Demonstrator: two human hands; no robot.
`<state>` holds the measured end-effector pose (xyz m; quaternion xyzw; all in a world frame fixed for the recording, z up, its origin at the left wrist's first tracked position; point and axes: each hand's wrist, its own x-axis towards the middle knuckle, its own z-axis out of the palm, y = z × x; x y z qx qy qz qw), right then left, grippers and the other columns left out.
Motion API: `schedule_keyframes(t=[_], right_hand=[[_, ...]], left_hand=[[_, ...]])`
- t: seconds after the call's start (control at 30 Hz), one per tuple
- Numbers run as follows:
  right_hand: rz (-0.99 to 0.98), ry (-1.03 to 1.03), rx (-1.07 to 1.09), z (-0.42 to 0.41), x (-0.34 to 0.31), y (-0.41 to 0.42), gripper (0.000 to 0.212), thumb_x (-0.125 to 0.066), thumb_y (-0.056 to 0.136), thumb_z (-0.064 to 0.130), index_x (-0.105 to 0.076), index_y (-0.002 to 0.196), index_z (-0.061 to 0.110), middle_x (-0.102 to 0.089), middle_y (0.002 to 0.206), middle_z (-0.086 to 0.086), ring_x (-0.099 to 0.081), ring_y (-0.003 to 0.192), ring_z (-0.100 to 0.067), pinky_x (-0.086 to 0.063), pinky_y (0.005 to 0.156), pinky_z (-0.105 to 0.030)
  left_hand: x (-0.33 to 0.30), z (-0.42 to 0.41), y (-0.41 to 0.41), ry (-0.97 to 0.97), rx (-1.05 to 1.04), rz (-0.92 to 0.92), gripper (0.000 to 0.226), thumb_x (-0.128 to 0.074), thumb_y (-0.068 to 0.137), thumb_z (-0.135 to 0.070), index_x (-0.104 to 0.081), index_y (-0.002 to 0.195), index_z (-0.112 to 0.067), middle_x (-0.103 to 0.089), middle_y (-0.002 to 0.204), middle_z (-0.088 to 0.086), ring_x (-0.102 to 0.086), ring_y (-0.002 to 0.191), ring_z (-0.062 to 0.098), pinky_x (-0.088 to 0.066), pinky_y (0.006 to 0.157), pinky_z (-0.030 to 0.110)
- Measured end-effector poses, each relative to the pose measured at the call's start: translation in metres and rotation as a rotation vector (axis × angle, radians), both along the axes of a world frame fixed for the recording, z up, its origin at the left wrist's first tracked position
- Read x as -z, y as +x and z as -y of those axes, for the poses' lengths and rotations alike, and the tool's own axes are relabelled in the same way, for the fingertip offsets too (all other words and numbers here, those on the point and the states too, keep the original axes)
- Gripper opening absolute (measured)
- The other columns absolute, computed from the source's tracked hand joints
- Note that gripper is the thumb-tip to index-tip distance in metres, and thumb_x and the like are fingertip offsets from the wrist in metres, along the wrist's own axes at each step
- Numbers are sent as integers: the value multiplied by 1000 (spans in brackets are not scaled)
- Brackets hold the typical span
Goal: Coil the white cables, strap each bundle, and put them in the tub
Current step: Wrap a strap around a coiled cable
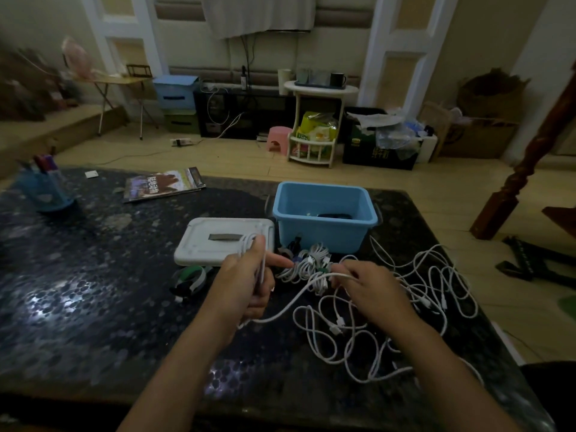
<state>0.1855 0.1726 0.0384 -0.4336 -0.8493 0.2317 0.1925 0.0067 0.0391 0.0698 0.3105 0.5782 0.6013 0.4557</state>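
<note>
Two hands work one white cable (290, 302) over the dark surface (93, 291): left hand (249, 282) grasps its coil, right hand (367, 286) pinches the strand. Loose cables (420, 294) nearby could likely snag before the tub (324, 235).

- The desk (93, 275) under my arms looks like polished dark stone, speckled and glossy, throwing back a patch of light near its left edge.
- The tub (324, 232) looks like smooth blue plastic, slightly shiny.
- Its lid (202, 241) is white plastic, duller.
- The white cables (389, 322) I hold look rubbery and matt.
- The magazine (163, 183) near the far edge has a glossy paper cover.
</note>
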Motion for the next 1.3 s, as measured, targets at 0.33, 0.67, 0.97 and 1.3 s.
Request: schedule_keyframes(t=[0.33, 0.67, 0.97, 1.3], right_hand=[[-369, -331, -247, 12, -19, -12, 31, -55, 101, 32, -72, 78, 22, -56, 56, 14, -49, 53, 3, -38, 55, -14], [-494, -85, -87, 16, -8, -21, 36, -53, 102, 31, -59, 67, 26, -57, 57, 20, -52, 57, 1, -40, 60, -26], [-360, -96, -136, 22, -8, -18, 40, -47, 102, 47, -63, 72, 25, -55, 57, 16, -52, 56, -3, -38, 55, -22], [-375, 31, -181, 43, -14, -23, 21, -57, 100, 33, -73, 89, 29, -66, 72, 22, -62, 72, 0, -45, 63, -16]], left_hand=[[4, -7, 11, -71, -107, -227, 58, -35, 102, -53, -74, 94, -10, -54, 70, 13, -34, 40, 10, -25, 40, 21], [13, -11, 31, -68, 110, -569, 76, -24, 94, -67, -68, 70, -9, -69, 63, 0, -59, 58, 12, -45, 67, 31], [14, -11, 21, 22, -24, -511, 58, -31, 89, -68, -48, 54, -24, -42, 45, -9, -43, 47, 11, -37, 59, 32], [8, -12, 30, 12, -57, -356, 49, -36, 96, -56, -51, 61, -25, -46, 41, -14, -43, 39, -2, -33, 44, 17]])
